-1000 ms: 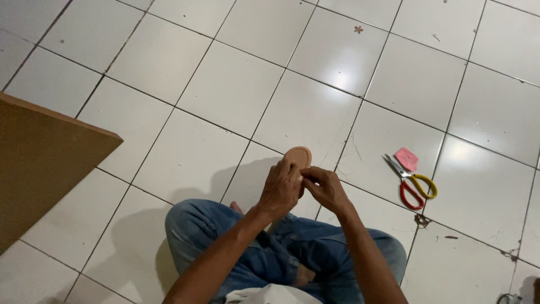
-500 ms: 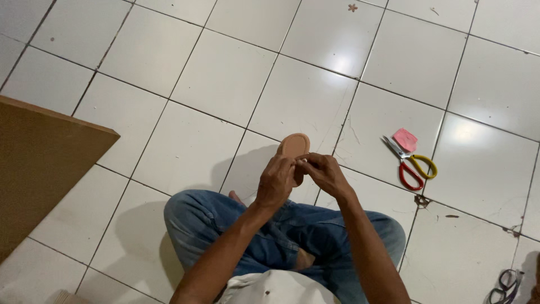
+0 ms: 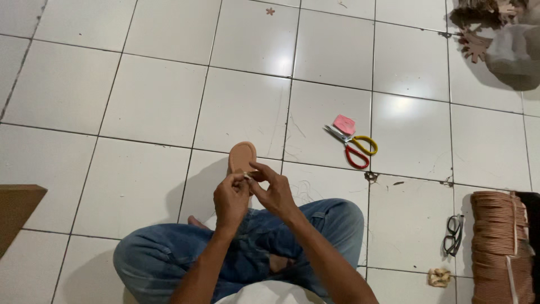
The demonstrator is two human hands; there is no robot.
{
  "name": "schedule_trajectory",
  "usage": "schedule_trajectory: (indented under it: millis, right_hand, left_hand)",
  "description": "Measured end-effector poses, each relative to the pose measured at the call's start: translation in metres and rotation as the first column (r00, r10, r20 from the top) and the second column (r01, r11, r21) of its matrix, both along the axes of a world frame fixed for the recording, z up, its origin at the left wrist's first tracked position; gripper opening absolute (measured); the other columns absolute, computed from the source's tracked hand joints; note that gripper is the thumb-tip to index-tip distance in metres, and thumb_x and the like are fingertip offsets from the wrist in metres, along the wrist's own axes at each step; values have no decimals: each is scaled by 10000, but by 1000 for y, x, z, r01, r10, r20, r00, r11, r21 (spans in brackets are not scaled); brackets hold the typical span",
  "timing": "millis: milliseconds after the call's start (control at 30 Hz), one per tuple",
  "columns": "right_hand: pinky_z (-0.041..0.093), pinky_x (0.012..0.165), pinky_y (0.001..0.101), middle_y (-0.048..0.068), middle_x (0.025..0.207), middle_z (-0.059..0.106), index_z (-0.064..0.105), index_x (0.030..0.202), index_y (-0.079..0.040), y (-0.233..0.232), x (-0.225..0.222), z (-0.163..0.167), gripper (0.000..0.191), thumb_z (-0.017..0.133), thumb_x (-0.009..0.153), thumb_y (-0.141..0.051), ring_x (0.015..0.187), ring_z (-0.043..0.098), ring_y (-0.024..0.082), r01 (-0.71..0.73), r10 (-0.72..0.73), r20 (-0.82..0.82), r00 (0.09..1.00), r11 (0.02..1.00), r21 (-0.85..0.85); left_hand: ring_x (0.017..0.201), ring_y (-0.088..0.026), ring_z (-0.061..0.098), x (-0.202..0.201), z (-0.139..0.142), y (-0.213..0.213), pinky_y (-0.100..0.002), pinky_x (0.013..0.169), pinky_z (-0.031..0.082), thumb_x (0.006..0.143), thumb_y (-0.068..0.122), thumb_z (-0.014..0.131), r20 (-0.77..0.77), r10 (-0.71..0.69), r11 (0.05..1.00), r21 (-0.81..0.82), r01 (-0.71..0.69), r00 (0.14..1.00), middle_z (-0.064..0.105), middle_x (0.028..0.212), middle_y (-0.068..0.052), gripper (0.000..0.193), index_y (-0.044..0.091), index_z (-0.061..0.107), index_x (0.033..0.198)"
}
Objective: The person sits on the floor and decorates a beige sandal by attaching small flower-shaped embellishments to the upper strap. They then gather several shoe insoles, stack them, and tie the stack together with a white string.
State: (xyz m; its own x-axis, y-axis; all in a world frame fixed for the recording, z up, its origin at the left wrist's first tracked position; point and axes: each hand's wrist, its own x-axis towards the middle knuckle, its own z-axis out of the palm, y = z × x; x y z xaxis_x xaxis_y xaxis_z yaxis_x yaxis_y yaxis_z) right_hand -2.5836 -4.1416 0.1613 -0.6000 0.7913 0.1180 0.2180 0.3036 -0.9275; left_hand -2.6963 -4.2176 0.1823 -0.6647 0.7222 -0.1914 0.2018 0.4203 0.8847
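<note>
Head view: a tan sole piece (image 3: 242, 156) is held upright above the white tiled floor (image 3: 152, 101), in front of the crossed legs in jeans (image 3: 247, 253). The left hand (image 3: 232, 198) is clenched around its lower end; the right hand (image 3: 275, 190) pinches it at the same point. Scissors (image 3: 353, 147) lie well apart, beside a pink scrap (image 3: 343, 124).

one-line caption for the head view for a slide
Seated cross-legged on white tiles, left hand and right hand hold a tan sole; scissors lie nearby.
</note>
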Motion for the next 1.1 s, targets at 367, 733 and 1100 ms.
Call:
schedule_trajectory:
  millis: [367, 733, 1100]
  right_hand:
    - [609, 871, 357, 151, 1142, 759, 519, 1430, -72, -7, 12, 6, 471, 676, 986, -80, 1062, 748, 271, -37, 35, -20, 999, 995, -97]
    - [617, 750, 346, 125, 994, 700, 762, 1107, -11, 2, -9, 12, 220, 695, 939, -135, 837, 740, 221, 7, 12, 238, 971, 997, -79]
    - [555, 856, 400, 142, 1012, 686, 713, 1038, -2, 9, -14, 2, 132, 662, 963, -99, 981, 649, 293, -167, 76, 360, 930, 959, 229]
  left_hand:
    - [660, -131, 716, -13, -31, 5, -249, 547, 584, 954, 192, 677, 417, 88, 995, 1, -97, 905, 740, 805, -112, 264, -69, 707, 927]
    - [657, -129, 670, -15, -42, -3, -320, 659, 653, 971, 144, 656, 699, 111, 968, 85, -236, 707, 685, 810, -89, 204, -58, 677, 1000]
    - [737, -112, 688, -14, -42, -5, -249, 658, 604, 998, 168, 647, 481, 49, 982, 139, -132, 875, 726, 864, -86, 225, -44, 724, 1004]
